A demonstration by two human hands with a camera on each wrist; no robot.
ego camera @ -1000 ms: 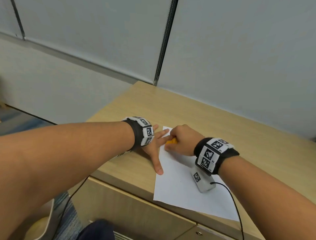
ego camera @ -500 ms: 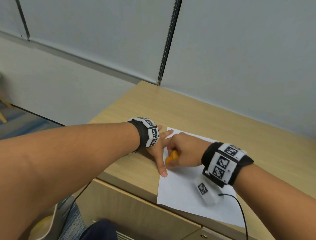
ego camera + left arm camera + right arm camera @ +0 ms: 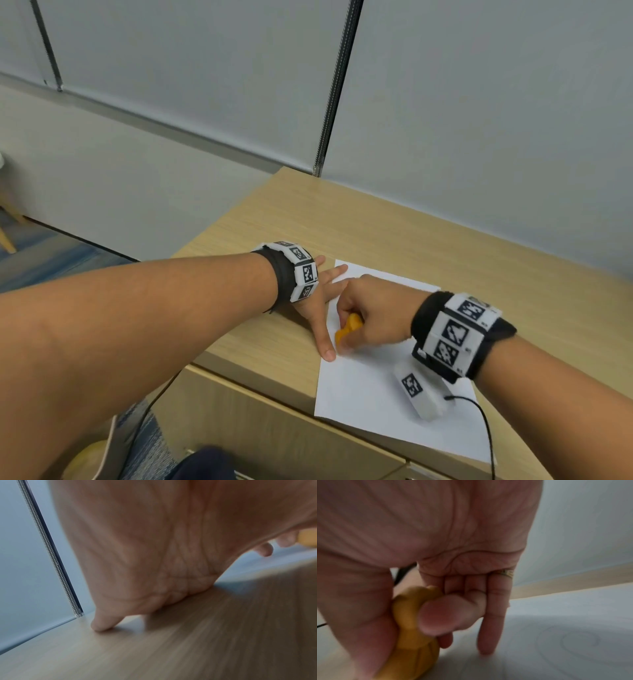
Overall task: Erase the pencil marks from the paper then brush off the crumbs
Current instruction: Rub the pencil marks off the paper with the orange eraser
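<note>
A white sheet of paper lies on the wooden desk near its front edge. My left hand lies flat with spread fingers, pinning the paper's left edge; its thumb reaches toward the front. My right hand grips an orange eraser and holds its tip down on the paper beside the left thumb. In the right wrist view the orange eraser sits between thumb and fingers, and faint curved pencil marks show on the paper to the right.
A white tagged block with a black cable rests on the paper under my right wrist. Grey wall panels stand behind the desk. The desk's left edge and front edge lie close to my hands, above drawers.
My right hand has drawn the eraser down the paper's left side toward me, from beside the left fingers to beside the left thumb tip. The left hand has stayed pressed in place.
</note>
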